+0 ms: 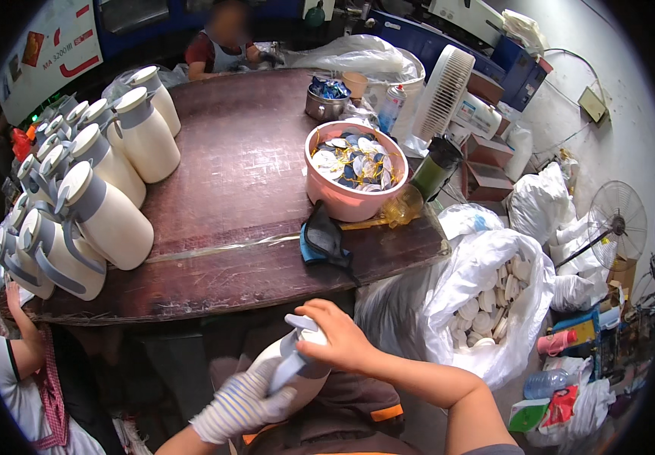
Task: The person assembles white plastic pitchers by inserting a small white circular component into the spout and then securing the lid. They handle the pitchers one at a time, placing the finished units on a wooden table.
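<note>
A white and grey vacuum jug (307, 388) lies tilted over my lap, its top toward the table. My left hand (242, 403), in a striped knit glove, is closed around the jug's side by the grey handle (288, 370). Bare, my right hand (333, 332) bends over the top end, its fingers gripping the lid area beside a grey lever (301, 321). The palm side of both hands is hidden. On the table's left, several similar jugs (111, 216) stand in a close group.
A pink tub (343, 199) of small discs stands on the dark red table (214, 174), near a black and blue pouch-like item (326, 239). Right of me is a white sack (437, 318) of white lids. One person (39, 379) is at left, another (225, 45) beyond the table.
</note>
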A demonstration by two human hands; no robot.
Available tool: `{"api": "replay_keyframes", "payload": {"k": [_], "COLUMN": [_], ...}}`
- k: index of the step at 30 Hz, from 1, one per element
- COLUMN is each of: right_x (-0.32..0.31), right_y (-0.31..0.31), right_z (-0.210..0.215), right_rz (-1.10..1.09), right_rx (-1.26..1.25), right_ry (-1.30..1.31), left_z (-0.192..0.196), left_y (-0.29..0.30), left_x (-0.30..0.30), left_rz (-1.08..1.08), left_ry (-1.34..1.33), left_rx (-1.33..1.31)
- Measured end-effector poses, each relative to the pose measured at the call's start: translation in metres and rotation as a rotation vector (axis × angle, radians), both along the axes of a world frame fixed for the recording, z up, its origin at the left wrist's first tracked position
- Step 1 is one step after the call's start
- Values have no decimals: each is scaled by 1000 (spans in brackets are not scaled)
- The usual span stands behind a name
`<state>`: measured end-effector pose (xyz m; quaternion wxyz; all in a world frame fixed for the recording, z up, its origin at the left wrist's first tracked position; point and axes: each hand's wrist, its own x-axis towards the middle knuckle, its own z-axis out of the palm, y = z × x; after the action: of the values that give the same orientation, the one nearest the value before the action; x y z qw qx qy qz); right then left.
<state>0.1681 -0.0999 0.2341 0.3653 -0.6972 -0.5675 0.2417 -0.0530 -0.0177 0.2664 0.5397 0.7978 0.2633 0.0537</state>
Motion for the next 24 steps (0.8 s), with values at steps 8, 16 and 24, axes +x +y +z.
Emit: {"api": "replay_keyframes", "payload": {"k": [8, 16, 24], "right_x": [-6, -8, 13], "right_y": [2, 20, 15], "right_z": [33, 17, -10], "right_rz": [545, 498, 212], "right_rx": [275, 422, 83], "right_ry": [-309, -190, -119], "left_z": [-28, -24, -47], "left_y": [49, 30, -14], "left_x": [-7, -25, 5], "left_rz": [151, 127, 214], "left_ry": [-163, -128, -104], "left_rx": [-246, -592, -474]}}
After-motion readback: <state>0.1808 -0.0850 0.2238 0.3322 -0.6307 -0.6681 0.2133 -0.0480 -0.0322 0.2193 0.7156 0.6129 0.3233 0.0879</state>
